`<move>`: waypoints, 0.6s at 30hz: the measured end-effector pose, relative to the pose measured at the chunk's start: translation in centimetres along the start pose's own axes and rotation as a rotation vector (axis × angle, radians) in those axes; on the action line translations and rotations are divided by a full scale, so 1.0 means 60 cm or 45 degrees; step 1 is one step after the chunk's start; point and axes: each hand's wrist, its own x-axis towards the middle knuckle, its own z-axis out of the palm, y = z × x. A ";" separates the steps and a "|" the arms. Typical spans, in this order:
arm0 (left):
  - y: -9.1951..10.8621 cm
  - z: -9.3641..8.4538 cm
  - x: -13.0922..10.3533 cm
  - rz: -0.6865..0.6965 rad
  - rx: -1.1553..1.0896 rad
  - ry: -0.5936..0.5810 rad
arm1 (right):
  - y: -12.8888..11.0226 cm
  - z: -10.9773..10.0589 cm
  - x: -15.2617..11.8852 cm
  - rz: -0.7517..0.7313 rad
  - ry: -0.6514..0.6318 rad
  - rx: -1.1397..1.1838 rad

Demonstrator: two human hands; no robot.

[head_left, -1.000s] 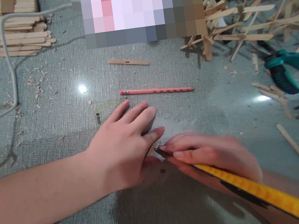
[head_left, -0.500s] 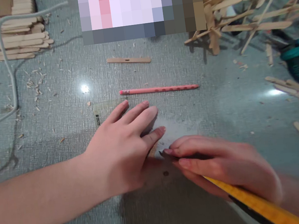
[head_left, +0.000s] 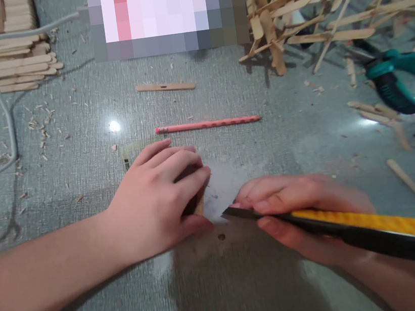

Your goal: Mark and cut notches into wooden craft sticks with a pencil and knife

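In the head view my right hand grips a yellow and black utility knife. Its dark blade points left, a short way from my left hand. The left fingers are bent and close together over the table, with the thumb below them. A narrow edge of a wooden craft stick shows between that thumb and the index finger; the rest is covered. A pale see-through strip with a black mark juts out beyond the left fingers. Just below the blade tip lies a small dark round spot.
A pink pencil and a craft stick with a small slot lie beyond my hands. Stacked sticks and a grey cable are at left. A stick structure, teal-handled pliers and a loose stick are at right.
My left fingers have drawn closer together and bent, and the thumb now shows lower down. The knife has swung flatter, its blade farther from my left hand. The view has shifted slightly.
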 end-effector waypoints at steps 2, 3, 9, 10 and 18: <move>0.000 -0.002 0.001 -0.013 -0.021 0.039 | -0.001 0.000 0.000 -0.007 0.012 -0.026; 0.000 -0.002 0.001 -0.017 -0.030 0.060 | -0.002 0.000 0.000 -0.003 0.025 -0.043; -0.007 0.004 0.002 0.080 -0.026 0.048 | -0.010 0.000 0.001 0.056 0.110 -0.144; -0.008 0.005 0.002 0.092 -0.024 0.039 | -0.011 0.000 0.002 0.053 0.115 -0.152; -0.007 -0.001 0.005 0.027 -0.059 0.038 | -0.015 0.000 0.009 0.013 0.123 -0.171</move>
